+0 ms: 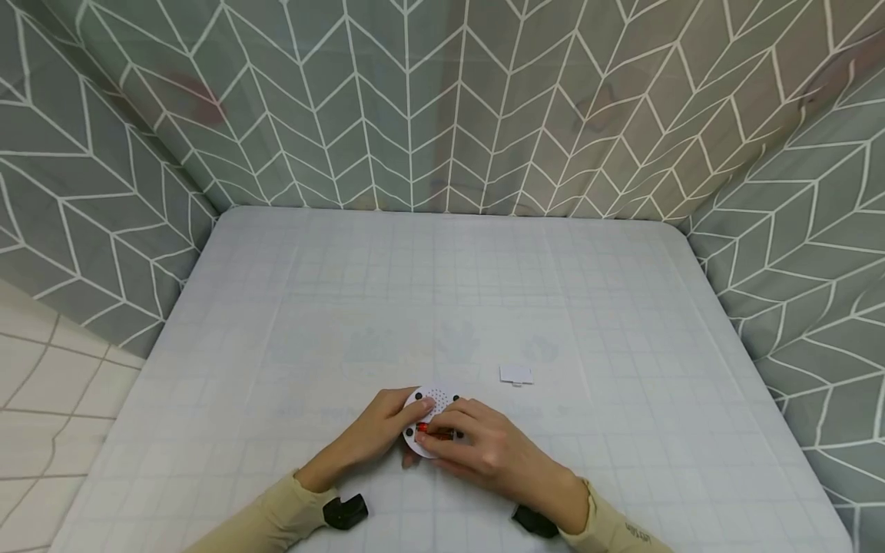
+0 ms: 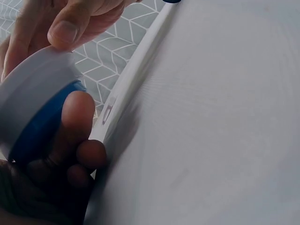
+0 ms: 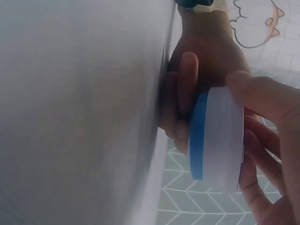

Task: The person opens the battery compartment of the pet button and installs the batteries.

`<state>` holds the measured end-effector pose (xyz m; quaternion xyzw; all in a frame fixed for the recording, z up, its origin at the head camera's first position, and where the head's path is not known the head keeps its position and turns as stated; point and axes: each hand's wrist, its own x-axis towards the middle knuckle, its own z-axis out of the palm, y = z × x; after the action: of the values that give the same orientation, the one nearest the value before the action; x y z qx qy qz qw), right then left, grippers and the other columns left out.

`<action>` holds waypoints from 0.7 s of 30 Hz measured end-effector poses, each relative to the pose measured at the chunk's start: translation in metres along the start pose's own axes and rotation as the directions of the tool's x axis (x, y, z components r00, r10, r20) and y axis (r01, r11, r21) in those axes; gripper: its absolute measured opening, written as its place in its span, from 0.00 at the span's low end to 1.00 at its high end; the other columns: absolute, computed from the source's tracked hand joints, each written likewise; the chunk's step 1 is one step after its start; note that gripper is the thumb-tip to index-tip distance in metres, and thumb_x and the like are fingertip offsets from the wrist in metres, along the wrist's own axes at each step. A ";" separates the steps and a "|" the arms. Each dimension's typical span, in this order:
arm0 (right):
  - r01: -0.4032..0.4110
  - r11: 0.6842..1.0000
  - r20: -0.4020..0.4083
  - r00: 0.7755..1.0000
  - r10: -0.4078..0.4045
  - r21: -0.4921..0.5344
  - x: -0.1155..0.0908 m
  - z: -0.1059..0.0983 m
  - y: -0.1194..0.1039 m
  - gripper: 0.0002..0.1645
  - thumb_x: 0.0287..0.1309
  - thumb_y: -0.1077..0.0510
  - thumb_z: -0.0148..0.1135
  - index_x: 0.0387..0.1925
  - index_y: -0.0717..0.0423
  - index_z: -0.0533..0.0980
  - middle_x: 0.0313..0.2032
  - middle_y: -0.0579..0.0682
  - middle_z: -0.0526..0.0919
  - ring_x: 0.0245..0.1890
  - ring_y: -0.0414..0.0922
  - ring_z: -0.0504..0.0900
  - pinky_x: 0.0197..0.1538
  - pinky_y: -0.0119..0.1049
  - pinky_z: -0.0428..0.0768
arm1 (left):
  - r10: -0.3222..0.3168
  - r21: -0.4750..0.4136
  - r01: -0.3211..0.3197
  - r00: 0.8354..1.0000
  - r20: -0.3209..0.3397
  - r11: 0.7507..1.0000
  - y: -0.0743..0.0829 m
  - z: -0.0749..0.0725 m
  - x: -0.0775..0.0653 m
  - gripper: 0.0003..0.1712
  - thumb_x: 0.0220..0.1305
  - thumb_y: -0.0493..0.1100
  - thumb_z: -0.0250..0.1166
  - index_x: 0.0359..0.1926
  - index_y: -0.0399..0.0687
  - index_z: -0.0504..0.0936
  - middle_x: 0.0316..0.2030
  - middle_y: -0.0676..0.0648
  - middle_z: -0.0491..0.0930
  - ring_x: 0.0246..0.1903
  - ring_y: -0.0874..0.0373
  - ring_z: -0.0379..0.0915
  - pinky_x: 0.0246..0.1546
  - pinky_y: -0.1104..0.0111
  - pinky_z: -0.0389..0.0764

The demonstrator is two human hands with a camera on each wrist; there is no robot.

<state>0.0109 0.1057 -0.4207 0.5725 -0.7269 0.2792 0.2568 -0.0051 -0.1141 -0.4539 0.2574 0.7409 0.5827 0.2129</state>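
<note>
My left hand [image 1: 383, 418] grips a round white-and-blue device [image 1: 440, 399], thumb on its white face and fingers curled under the blue side [image 2: 44, 119]. That face is turned up and shows a patch of small speaker holes, black feet and an uncovered compartment with red batteries [image 1: 423, 427]. Over this compartment my right hand [image 1: 487, 445] bends its fingers, thumb and fingertips pinching at a battery and partly hiding it. In the right wrist view, the device [image 3: 220, 136] is edge-on between both hands, with the right fingers [image 3: 255, 147] against its white face.
A small white battery cover [image 1: 516, 374] lies on the table beyond the right hand. The pale patterned tablecloth [image 1: 311, 307] covers the table. Grey curtains [image 1: 429, 115] with white lines stand behind and along both sides.
</note>
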 end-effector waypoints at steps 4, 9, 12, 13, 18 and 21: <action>-0.015 0.996 -0.041 0.999 0.018 0.083 0.000 -0.001 0.001 0.22 0.51 0.57 0.76 0.49 0.58 0.83 0.45 0.50 0.84 0.45 0.44 0.82 0.52 0.33 0.79 | -0.003 -0.025 0.003 1.000 0.003 1.000 -0.001 0.000 0.000 0.19 0.80 0.51 0.44 0.39 0.53 0.79 0.12 0.49 0.79 0.14 0.55 0.78 0.36 0.67 0.79; -0.064 0.982 -0.172 0.980 0.095 0.177 -0.002 -0.005 0.009 0.20 0.54 0.60 0.74 0.48 0.65 0.82 0.42 0.53 0.84 0.39 0.43 0.81 0.45 0.30 0.79 | 0.014 -0.036 -0.014 1.000 -0.008 0.999 -0.001 0.000 0.000 0.16 0.80 0.49 0.45 0.43 0.52 0.79 0.14 0.50 0.80 0.11 0.54 0.78 0.33 0.67 0.81; -0.159 0.964 -0.274 0.938 0.214 0.211 -0.006 -0.010 0.018 0.16 0.54 0.62 0.73 0.45 0.65 0.83 0.38 0.54 0.84 0.37 0.44 0.81 0.42 0.29 0.79 | -0.015 -0.047 0.015 1.000 -0.012 0.999 0.000 0.000 0.000 0.15 0.79 0.49 0.46 0.47 0.52 0.79 0.17 0.51 0.82 0.11 0.52 0.78 0.34 0.67 0.81; -0.196 0.956 -0.299 0.919 0.257 0.218 -0.008 -0.012 0.020 0.16 0.53 0.63 0.73 0.44 0.65 0.83 0.37 0.53 0.84 0.36 0.44 0.81 0.41 0.29 0.79 | -0.030 -0.056 0.029 0.999 -0.012 0.998 0.001 0.000 0.000 0.15 0.79 0.50 0.47 0.48 0.51 0.79 0.17 0.51 0.82 0.12 0.51 0.79 0.34 0.67 0.81; -0.353 0.908 -0.328 0.850 0.412 0.225 -0.013 -0.023 0.029 0.17 0.46 0.67 0.75 0.42 0.61 0.84 0.35 0.50 0.85 0.33 0.45 0.80 0.39 0.29 0.77 | -0.101 -0.074 0.100 0.995 -0.013 0.992 0.004 0.001 0.000 0.16 0.79 0.51 0.47 0.51 0.51 0.79 0.19 0.51 0.83 0.13 0.46 0.80 0.35 0.68 0.81; -0.412 0.884 -0.303 0.833 0.463 0.219 -0.012 -0.029 0.030 0.21 0.42 0.70 0.76 0.43 0.59 0.84 0.34 0.50 0.84 0.32 0.46 0.81 0.39 0.26 0.77 | -0.114 -0.073 0.113 0.993 -0.011 0.991 0.009 0.001 0.000 0.16 0.79 0.50 0.47 0.51 0.50 0.79 0.19 0.51 0.83 0.14 0.42 0.80 0.36 0.69 0.81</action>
<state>-0.0140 0.1398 -0.4119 0.3492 -0.7597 0.4789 0.2676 -0.0035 -0.1114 -0.4458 0.2024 0.7344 0.5979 0.2492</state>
